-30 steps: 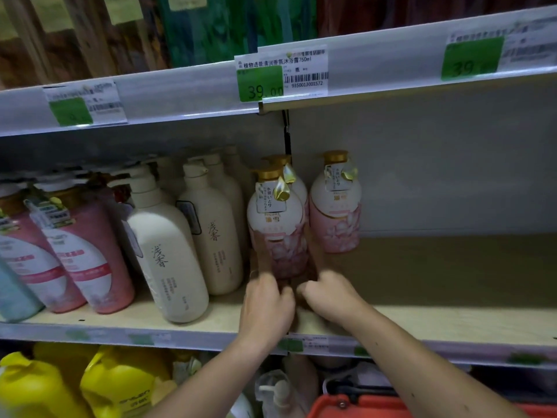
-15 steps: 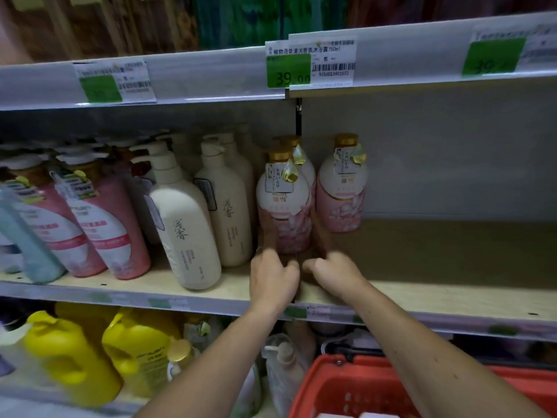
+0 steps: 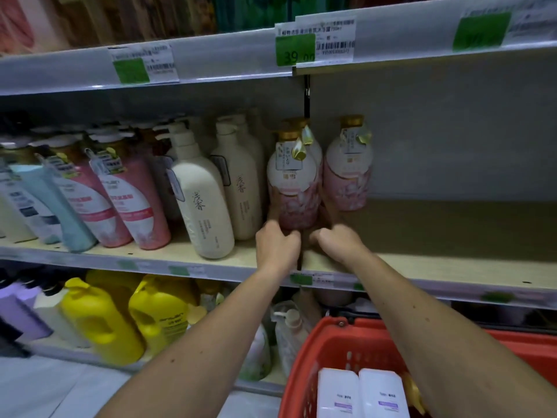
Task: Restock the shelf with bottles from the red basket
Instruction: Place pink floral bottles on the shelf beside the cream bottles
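Note:
A pink floral bottle (image 3: 297, 188) with a gold cap stands upright on the middle shelf (image 3: 452, 236). My left hand (image 3: 277, 245) and my right hand (image 3: 337, 242) press on the two sides of its base, fingers reaching along its sides. A second such bottle (image 3: 348, 173) stands just to its right, and a third (image 3: 312, 143) is mostly hidden behind it. The red basket (image 3: 331, 336) sits at the bottom right under my right forearm, with two white bottles (image 3: 358, 393) lying in it.
Cream pump bottles (image 3: 205, 206) stand close to the left of the floral bottle, then pink (image 3: 132, 200) and pale blue ones. Bare shelf board stretches to the right. Yellow jugs (image 3: 99, 321) fill the lower shelf. A price rail (image 3: 295, 49) overhangs above.
Both hands stay at the base of the floral bottle. The view has dropped and pulled back, so the red basket and the white bottles in it now show.

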